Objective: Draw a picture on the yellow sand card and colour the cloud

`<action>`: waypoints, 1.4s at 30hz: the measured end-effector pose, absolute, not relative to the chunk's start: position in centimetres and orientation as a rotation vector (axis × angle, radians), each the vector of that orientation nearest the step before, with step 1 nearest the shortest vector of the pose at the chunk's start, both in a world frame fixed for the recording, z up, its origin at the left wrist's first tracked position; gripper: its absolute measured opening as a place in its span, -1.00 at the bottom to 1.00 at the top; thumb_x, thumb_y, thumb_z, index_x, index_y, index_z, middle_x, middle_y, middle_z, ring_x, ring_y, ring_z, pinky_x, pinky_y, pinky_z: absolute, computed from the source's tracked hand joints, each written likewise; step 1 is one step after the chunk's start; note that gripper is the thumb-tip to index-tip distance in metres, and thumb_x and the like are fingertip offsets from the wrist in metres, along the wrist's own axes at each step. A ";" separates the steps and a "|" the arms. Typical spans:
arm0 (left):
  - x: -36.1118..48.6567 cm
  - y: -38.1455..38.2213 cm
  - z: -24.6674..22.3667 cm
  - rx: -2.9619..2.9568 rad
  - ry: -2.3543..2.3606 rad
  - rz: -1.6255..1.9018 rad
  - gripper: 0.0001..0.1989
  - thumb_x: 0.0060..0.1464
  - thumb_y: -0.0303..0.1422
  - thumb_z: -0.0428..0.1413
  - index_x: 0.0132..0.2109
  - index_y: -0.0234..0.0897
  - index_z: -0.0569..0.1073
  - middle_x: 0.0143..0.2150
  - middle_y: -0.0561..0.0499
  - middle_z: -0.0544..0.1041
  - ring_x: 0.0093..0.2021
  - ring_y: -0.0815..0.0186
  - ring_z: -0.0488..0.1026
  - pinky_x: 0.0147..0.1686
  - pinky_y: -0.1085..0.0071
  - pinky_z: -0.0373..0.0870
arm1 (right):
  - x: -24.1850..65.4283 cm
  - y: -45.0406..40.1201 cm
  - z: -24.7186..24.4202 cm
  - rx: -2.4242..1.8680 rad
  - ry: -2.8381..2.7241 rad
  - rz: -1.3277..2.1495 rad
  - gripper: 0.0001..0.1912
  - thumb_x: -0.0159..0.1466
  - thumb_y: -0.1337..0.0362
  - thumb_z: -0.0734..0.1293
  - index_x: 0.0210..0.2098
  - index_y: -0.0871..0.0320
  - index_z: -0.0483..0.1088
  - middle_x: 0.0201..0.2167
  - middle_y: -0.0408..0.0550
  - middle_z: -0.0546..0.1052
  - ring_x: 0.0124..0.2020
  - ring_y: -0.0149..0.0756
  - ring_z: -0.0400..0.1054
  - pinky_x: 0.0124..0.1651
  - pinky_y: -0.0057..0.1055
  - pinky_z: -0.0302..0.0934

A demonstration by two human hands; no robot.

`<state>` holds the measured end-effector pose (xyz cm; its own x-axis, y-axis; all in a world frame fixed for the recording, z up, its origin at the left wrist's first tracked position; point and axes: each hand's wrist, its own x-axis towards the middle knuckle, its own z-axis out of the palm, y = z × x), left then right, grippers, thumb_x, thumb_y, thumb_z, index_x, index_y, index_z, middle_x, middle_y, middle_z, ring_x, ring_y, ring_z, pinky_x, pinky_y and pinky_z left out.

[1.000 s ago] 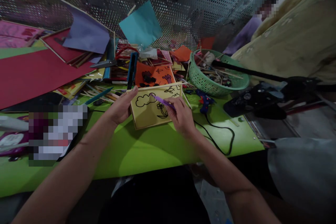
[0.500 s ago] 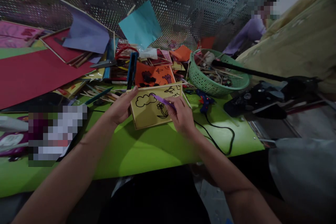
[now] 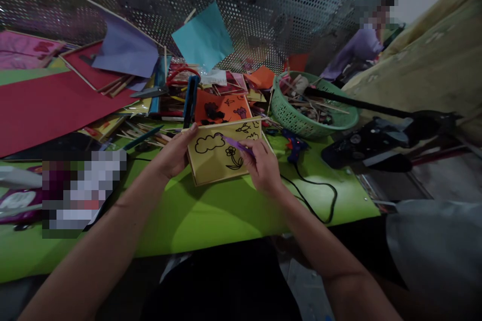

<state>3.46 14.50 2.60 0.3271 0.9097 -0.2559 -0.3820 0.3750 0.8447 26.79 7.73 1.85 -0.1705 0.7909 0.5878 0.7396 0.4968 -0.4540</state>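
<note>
A yellow panel [image 3: 211, 165] with a thin wooden frame bears black outlines of a cloud, a flower, a bird and other shapes. My left hand [image 3: 176, 153] grips its left edge, thumb at the upper corner. In my right hand [image 3: 260, 163] is a purple pen [image 3: 237, 145], its tip close to the right end of the cloud outline; whether it touches cannot be told. Just behind the panel lies an orange sheet [image 3: 222, 105] with dark drawings.
Behind are scissors [image 3: 150, 91], a turquoise sheet [image 3: 205, 37] and loose sticks. At right, a green basket [image 3: 301, 120] stands behind a blue glue gun [image 3: 295, 146] with a black cord. A person in a purple sleeve [image 3: 356, 50] is at the back right.
The purple pen's tip has moved slightly to the right, off the cloud's upper right part. My left hand and the panel look nearly unchanged.
</note>
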 end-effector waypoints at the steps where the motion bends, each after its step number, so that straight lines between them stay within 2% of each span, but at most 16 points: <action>1: 3.5 14.4 2.7 0.763 0.839 0.954 -0.63 0.24 -0.07 0.21 -0.06 -0.29 0.63 -0.06 -0.23 0.73 0.07 -0.05 0.65 0.11 0.05 0.60 | 26.7 7.7 1.9 -1.267 -1.931 0.080 -0.79 0.51 0.18 0.21 0.03 0.06 0.41 -0.13 0.03 0.56 -0.17 -0.16 0.48 -0.17 -0.25 0.39; 15: 3.1 14.8 2.2 0.792 0.783 0.923 -0.56 0.25 -0.07 0.23 0.07 -0.34 0.59 -0.03 -0.26 0.71 0.11 -0.09 0.63 0.15 0.03 0.58 | 26.6 7.7 2.1 -1.236 -1.930 0.098 -0.83 0.51 0.22 0.23 0.03 0.05 0.40 -0.14 0.01 0.56 -0.19 -0.17 0.48 -0.19 -0.28 0.35; 31: 3.3 14.4 3.0 0.796 0.858 0.911 -0.58 0.29 -0.06 0.17 0.00 -0.36 0.61 -0.07 -0.27 0.72 0.05 -0.07 0.66 0.10 0.06 0.61 | 26.8 7.8 1.9 -1.217 -1.905 0.137 -0.83 0.49 0.25 0.25 0.05 0.02 0.40 -0.12 0.01 0.56 -0.15 -0.17 0.47 -0.13 -0.28 0.36; 42: 3.2 14.6 2.3 0.779 0.816 0.911 -0.57 0.25 -0.07 0.22 -0.01 -0.38 0.62 -0.07 -0.28 0.72 0.02 -0.05 0.68 0.03 0.10 0.65 | 26.4 7.6 2.1 -1.210 -1.941 0.119 -0.82 0.50 0.23 0.23 0.03 0.05 0.41 -0.15 0.02 0.56 -0.21 -0.17 0.45 -0.21 -0.28 0.33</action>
